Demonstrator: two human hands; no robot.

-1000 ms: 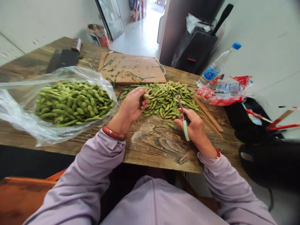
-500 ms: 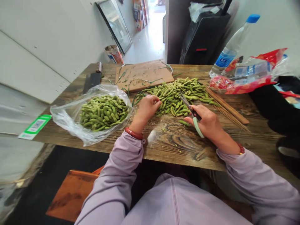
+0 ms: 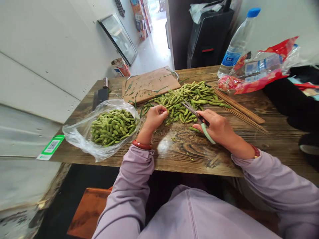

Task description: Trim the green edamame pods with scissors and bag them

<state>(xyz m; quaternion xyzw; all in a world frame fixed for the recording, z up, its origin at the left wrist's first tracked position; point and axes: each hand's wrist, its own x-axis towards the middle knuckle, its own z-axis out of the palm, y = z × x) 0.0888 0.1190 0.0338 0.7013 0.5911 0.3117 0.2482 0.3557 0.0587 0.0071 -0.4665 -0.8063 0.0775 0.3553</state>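
A loose heap of green edamame pods (image 3: 189, 96) lies in the middle of the wooden table (image 3: 189, 156). My left hand (image 3: 154, 118) rests at the heap's near left edge, its fingers curled shut on pods. My right hand (image 3: 219, 127) grips a pair of scissors (image 3: 198, 119) with a pale green handle; the blades are apart and point at the heap. One pod (image 3: 193, 129) lies alone under the scissors. On the left, a clear plastic bag (image 3: 82, 136) holds more edamame pods (image 3: 113, 126).
A wooden cutting board (image 3: 149, 84) with green scraps lies behind the heap, a cleaver (image 3: 99, 96) to its left. Long wooden sticks (image 3: 239, 108), a water bottle (image 3: 235, 46) and a red-and-clear bag (image 3: 261, 71) occupy the right. A wooden stool (image 3: 87, 212) stands below the table's edge.
The head camera swung left and pulled back, so the wall and floor on the left now show. My left hand has closed further on pods at the heap's edge. The scissors stay in my right hand.
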